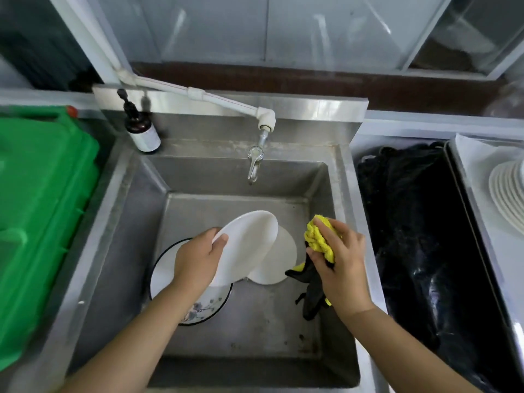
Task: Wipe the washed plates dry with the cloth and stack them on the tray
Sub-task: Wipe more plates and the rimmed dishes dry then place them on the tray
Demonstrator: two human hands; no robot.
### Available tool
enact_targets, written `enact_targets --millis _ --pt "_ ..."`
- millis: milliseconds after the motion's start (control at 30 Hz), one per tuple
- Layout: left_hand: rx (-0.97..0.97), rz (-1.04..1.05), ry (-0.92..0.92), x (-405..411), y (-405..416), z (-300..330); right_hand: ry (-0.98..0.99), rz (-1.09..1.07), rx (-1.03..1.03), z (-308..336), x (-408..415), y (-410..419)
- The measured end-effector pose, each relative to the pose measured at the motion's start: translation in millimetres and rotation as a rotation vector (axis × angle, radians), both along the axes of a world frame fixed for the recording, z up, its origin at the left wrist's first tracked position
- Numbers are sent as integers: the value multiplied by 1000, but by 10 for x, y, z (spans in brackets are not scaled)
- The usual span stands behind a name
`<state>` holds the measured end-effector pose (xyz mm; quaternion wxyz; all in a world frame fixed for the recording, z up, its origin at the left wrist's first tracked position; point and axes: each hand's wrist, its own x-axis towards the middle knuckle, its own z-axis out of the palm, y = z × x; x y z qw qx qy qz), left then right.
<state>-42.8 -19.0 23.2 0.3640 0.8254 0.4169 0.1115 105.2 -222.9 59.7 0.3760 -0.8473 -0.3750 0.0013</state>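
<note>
My left hand grips a white plate by its left rim and holds it tilted above the steel sink. My right hand grips a bunched yellow and black cloth just to the right of that plate, not touching it. A second white plate lies lower in the sink, partly behind the held one. A dark-rimmed bowl with a flower pattern sits under my left wrist. Several white plates are stacked on the paper-lined tray at the far right.
A tap on a white pipe hangs over the sink's back. A dark pump bottle stands at the back left corner. A green plastic container fills the left side. A bin lined with black plastic lies between sink and tray.
</note>
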Motion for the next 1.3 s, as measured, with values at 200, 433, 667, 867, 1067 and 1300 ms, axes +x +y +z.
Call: enact_targets --millis 200,433,667,867,1067,1300 --pt "213 -9 -142 -220 -271 1008 -23 157 188 520 -16 5" --pt "329 118 -408 -351 -465 1994 -218 338 396 1341 41 220" --pt "393 225 -666 -401 -571 2855 -529 424 628 2277 79 549" --pt "206 266 -868 -489 -591 3215 -835 333 737 2698 -41 728" --pt "59 258 -917 -710 -471 3337 -806 346 784 2926 -526 915" --pt "-85 256 -1108 -843 -346 3576 -890 552 635 2932 -1254 1045"
